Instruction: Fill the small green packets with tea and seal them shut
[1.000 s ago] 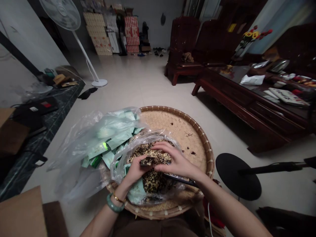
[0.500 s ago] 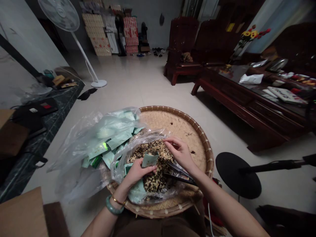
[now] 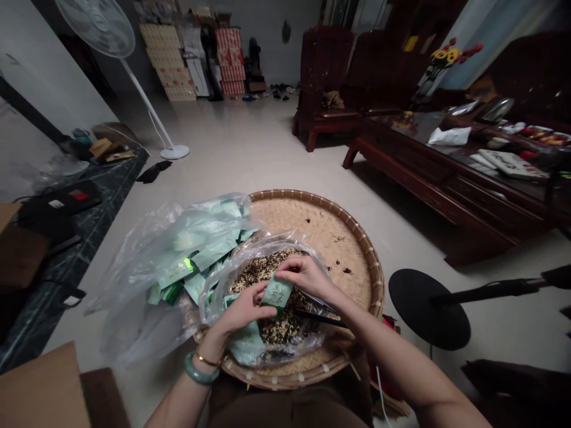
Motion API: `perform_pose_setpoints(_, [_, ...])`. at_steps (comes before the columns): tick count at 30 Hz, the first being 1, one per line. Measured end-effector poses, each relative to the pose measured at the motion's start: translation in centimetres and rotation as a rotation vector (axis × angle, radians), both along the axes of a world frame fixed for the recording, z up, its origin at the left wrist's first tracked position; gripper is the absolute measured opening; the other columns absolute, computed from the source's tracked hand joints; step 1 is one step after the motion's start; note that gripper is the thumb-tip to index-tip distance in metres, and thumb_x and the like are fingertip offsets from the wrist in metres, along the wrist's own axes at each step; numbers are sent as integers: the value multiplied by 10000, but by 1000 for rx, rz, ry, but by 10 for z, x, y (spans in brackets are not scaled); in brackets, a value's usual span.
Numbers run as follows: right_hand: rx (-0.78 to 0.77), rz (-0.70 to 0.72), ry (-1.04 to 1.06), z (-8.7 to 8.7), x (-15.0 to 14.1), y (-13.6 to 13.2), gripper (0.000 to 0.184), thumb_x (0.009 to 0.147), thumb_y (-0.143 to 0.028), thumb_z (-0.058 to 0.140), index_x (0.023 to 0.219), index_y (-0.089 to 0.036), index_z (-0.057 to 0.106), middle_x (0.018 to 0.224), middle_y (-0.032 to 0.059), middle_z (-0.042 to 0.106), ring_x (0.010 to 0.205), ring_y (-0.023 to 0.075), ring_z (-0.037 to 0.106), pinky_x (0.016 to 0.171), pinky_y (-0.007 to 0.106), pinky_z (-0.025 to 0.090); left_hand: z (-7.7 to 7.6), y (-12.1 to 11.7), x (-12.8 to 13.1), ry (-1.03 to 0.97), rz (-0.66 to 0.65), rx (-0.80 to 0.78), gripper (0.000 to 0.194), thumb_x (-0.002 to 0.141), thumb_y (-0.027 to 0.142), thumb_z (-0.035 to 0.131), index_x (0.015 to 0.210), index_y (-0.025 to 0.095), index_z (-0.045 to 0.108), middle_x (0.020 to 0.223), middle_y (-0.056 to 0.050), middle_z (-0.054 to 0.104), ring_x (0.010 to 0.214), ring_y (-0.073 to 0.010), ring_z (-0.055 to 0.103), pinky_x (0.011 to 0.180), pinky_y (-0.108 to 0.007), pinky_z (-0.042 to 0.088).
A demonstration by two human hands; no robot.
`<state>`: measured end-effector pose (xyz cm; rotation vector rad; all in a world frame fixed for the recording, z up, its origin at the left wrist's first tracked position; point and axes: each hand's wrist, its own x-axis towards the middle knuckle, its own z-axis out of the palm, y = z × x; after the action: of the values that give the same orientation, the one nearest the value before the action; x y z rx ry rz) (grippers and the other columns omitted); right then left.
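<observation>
A pale green printed sachet [image 3: 276, 295] stands tilted between my hands. My left hand [image 3: 241, 312] grips its lower part, and the fingertips of my right hand [image 3: 307, 276] pinch its top edge. Both hands are over a heap of dark and golden dried tea [image 3: 267, 273] inside a clear plastic bag [image 3: 267, 244]. Dark tongs [image 3: 319, 315] reach under my right palm, though I cannot tell if that hand holds them. To the left, a plastic bag of green sachets [image 3: 200, 246] rests on the round woven bamboo tray [image 3: 332, 238].
Loose tea bits are scattered on the tray. A round black stand base [image 3: 428, 309] is to the right, a dark wooden table [image 3: 423, 163] is beyond it, and a dark marble ledge [image 3: 84, 229] runs along the left.
My right hand has come down and left from above the tea and now pinches the sachet. The sachet has tilted and shifted slightly right, between both hands.
</observation>
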<state>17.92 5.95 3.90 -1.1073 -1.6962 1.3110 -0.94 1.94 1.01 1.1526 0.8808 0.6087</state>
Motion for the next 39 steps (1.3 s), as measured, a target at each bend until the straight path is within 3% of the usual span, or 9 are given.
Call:
perform_pose_setpoints(5, [1, -93, 2, -7, 1, 5, 122, 747, -323, 690, 715, -210, 722, 732, 29, 684, 674, 175, 600, 636, 295, 467, -4, 2, 6, -11, 84, -142, 394, 637, 405, 785, 865, 104, 671, 748, -76, 727, 679, -194, 684, 655, -292, 526])
perform_pose_setpoints(9, [204, -205, -210, -8, 27, 12, 146, 816, -330, 626, 807, -219, 720, 830, 61, 669, 807, 216, 595, 785, 368, 463, -10, -1, 5, -43, 195, -192, 420, 596, 375, 820, 871, 100, 663, 778, -87, 733, 674, -190, 690, 640, -279, 536])
perform_pose_setpoints(11, [272, -89, -425, -7, 41, 5, 197, 810, -356, 637, 929, -216, 705, 966, 91, 647, 943, 258, 569, 859, 414, 443, -11, -3, 4, -100, 257, -221, 434, 588, 345, 829, 908, 106, 659, 860, -105, 737, 725, -198, 699, 671, -283, 546])
perform_pose_setpoints(14, [208, 180, -780, -12, 54, -21, 584, 665, -410, 771, 1171, -172, 603, 1091, 149, 605, 988, 318, 560, 840, 448, 465, -11, -7, 4, -191, 336, -291, 490, 557, 301, 847, 963, 117, 643, 950, -122, 731, 771, -215, 704, 697, -295, 556])
perform_pose_setpoints(18, [165, 166, -1125, -35, 59, -62, 796, 596, -222, 811, 1317, -184, 476, 1163, 186, 577, 1041, 364, 557, 832, 447, 480, -11, -12, 8, -231, 400, -383, 492, 504, 280, 868, 911, 108, 650, 922, -118, 739, 735, -199, 706, 686, -274, 560])
perform_pose_setpoints(25, [146, 31, -874, -65, 77, -76, 557, 660, -159, 650, 1208, -139, 553, 1118, 170, 574, 970, 310, 583, 834, 418, 496, -12, -12, 10, -77, 382, -200, 465, 504, 306, 863, 883, 99, 690, 900, -122, 755, 802, -236, 718, 764, -329, 563])
perform_pose_setpoints(28, [111, -4, -651, -56, 90, -67, 486, 703, -229, 652, 1178, -165, 575, 1084, 136, 595, 979, 286, 585, 849, 414, 487, -11, -13, 7, 39, 305, -63, 427, 543, 316, 839, 886, 100, 706, 914, -132, 756, 836, -249, 714, 824, -376, 549])
perform_pose_setpoints(32, [124, 39, -449, -20, 93, -57, 533, 741, -331, 681, 1239, -197, 546, 1116, 107, 586, 1011, 265, 563, 855, 419, 474, -8, -16, 8, 124, 209, 36, 368, 590, 317, 802, 875, 103, 711, 901, -119, 756, 809, -228, 704, 790, -347, 543])
perform_pose_setpoints(39, [146, 254, -445, 29, 54, -52, 507, 746, -281, 709, 1229, -191, 583, 1024, 82, 586, 940, 227, 558, 838, 375, 465, -5, -17, 21, 250, 80, 160, 284, 568, 284, 806, 749, 95, 696, 699, -34, 713, 639, -170, 627, 624, -254, 476])
